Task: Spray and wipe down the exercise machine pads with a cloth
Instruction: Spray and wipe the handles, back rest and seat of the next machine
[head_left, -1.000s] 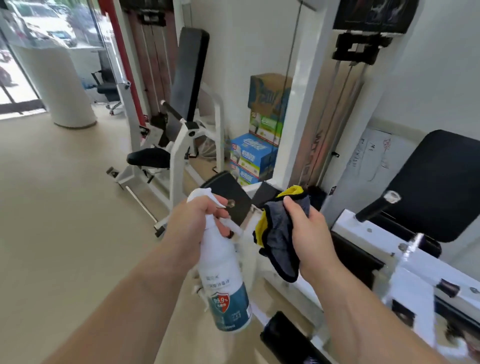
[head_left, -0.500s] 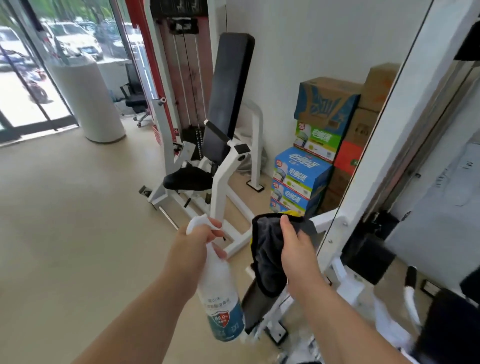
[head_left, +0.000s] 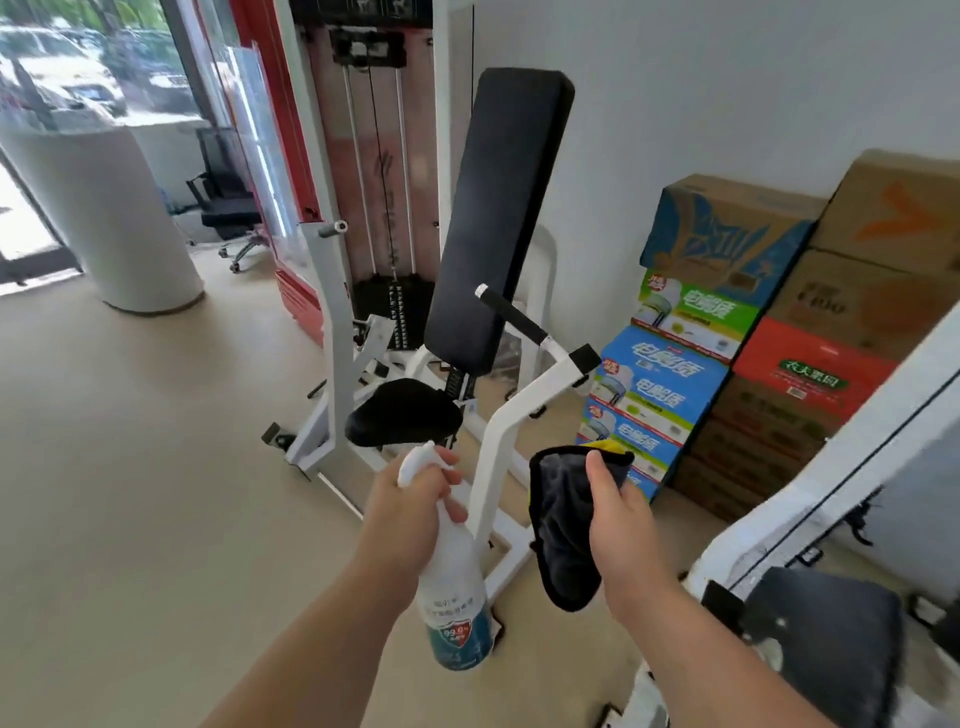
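My left hand (head_left: 410, 512) grips a white spray bottle (head_left: 454, 597) with a teal label, nozzle pointing ahead. My right hand (head_left: 621, 525) holds a dark grey cloth (head_left: 563, 530) with a yellow edge, hanging down. Straight ahead stands a white-framed exercise machine with a tall black back pad (head_left: 498, 218) and a black seat pad (head_left: 402, 413) below it. Both hands are short of these pads, not touching them. Another black pad (head_left: 826, 639) of a nearer machine lies at the lower right.
Stacked cardboard boxes (head_left: 727, 332) stand against the wall to the right. A black-gripped handle (head_left: 511, 314) juts from the machine frame. A weight stack (head_left: 387, 171) rises behind it. At far left are a white pillar (head_left: 104, 208) and an office chair (head_left: 228, 208). Beige floor spreads left.
My view has swung left and closer to the far machine; its back and seat pads now fill the centre. The nearer machine has slid to the right edge. Both hands keep their hold.
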